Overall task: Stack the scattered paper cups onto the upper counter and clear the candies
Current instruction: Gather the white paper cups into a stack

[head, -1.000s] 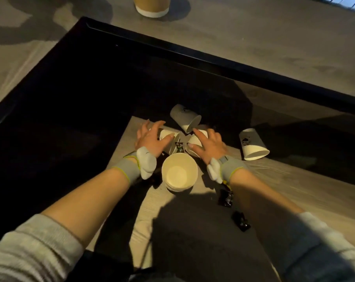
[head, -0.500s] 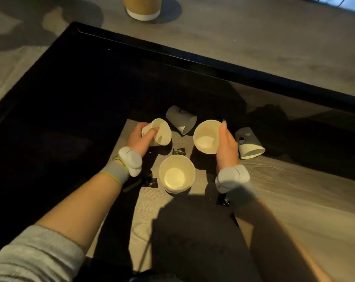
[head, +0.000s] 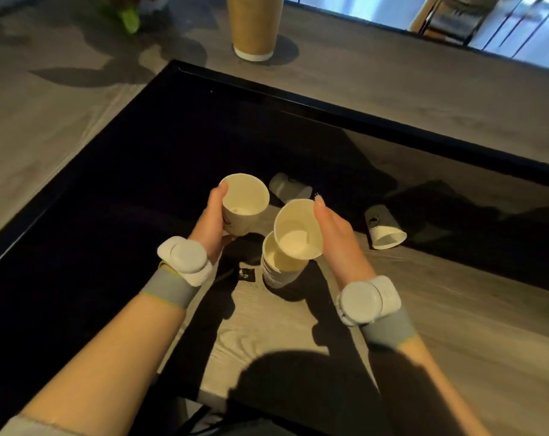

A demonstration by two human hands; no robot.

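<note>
Lower counter (head: 455, 325) looks tidier now: each hand just picked a cup off it. Left hand (head: 212, 228) grips left cup (head: 245, 202) upright, right hand (head: 336, 234) holds right cup (head: 298, 229) tilted over the standing cup (head: 279, 272), so nesting's probably next. Candy (head: 246, 274) untouched.

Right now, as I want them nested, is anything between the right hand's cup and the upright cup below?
Nothing visible. The right hand holds the tilted cup directly over the upright cup, whose mouth looks empty.

Mid-frame, the left hand (head: 211, 226) grips one paper cup (head: 245, 202) while the right hand (head: 336, 234) tilts another cup (head: 298, 229) over an upright cup (head: 278, 269).
</note>
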